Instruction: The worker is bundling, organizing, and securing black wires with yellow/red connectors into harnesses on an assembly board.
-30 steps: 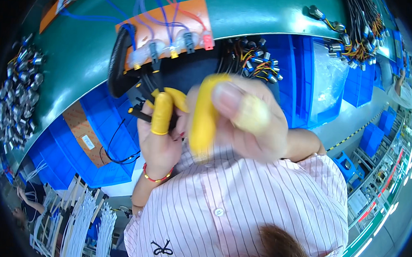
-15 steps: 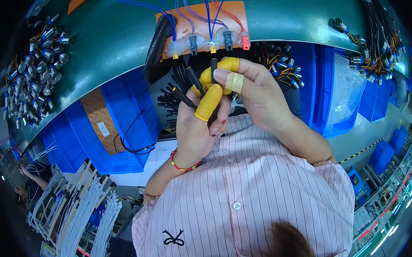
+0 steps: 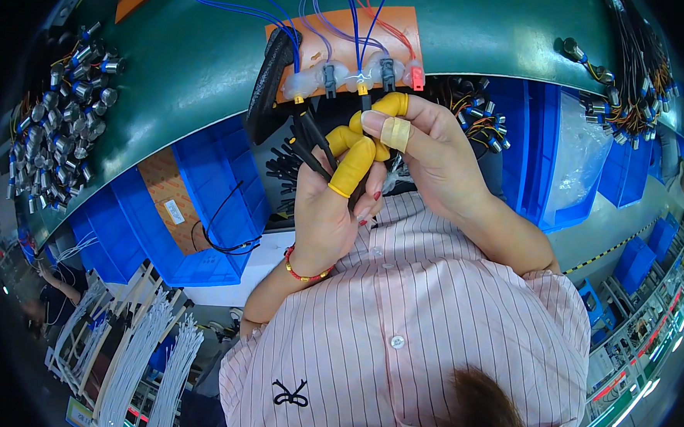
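Yellow finger cots cover fingertips on both of my hands, and a tan bandage wraps my right thumb. My right hand [image 3: 445, 161] pinches a slim black cable end [image 3: 366, 102] between thumb and forefinger. Its tip meets the middle yellow connector [image 3: 362, 88] on the orange board [image 3: 344, 22]; whether it is seated I cannot tell. My left hand [image 3: 326, 224] is closed around several black cables [image 3: 311, 159], whose ends stick out up and left. One of these ends lies just below the left yellow connector [image 3: 299, 99]. Fingers hide the rest of the cables.
Blue, purple and red wires [image 3: 371, 22] run to the board on the green table [image 3: 498, 36]. Beside it lies a black padded object [image 3: 270, 86]. Metal cylindrical parts [image 3: 60, 121] are heaped left, wired ones [image 3: 635, 90] right. Blue bins [image 3: 200, 272] stand below the table edge.
The cable end in my right hand has moved up against the middle yellow connector. My left hand's cables have tilted, one end now nearer the left yellow connector. The view has shifted slightly.
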Demonstrator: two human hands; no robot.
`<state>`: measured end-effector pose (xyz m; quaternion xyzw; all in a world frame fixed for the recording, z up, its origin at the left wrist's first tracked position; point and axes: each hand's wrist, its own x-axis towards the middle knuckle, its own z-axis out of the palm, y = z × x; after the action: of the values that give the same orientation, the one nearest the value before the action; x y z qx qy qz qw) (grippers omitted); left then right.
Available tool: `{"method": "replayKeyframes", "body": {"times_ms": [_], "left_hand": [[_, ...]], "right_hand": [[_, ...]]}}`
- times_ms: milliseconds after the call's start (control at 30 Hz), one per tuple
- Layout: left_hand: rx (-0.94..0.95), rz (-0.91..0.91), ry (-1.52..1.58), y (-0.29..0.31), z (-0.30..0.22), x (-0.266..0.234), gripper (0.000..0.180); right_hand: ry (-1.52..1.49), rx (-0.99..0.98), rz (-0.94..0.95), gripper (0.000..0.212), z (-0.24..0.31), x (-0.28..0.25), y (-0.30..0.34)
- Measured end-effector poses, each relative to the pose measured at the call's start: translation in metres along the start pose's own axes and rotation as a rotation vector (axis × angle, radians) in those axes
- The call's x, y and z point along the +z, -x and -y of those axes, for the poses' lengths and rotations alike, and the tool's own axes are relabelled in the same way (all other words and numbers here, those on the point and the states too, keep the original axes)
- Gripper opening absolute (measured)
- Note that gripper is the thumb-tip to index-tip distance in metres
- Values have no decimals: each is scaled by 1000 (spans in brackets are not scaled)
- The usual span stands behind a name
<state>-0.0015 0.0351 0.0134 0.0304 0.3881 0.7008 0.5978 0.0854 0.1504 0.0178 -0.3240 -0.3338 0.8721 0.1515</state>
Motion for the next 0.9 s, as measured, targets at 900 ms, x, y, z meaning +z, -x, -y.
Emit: {"method": "replayKeyframes", "body": {"times_ms": [900], "left_hand": [[61, 2, 10, -9, -2, 3, 23]], "right_hand": [[-117, 77, 33, 21, 5, -4, -8]]}}
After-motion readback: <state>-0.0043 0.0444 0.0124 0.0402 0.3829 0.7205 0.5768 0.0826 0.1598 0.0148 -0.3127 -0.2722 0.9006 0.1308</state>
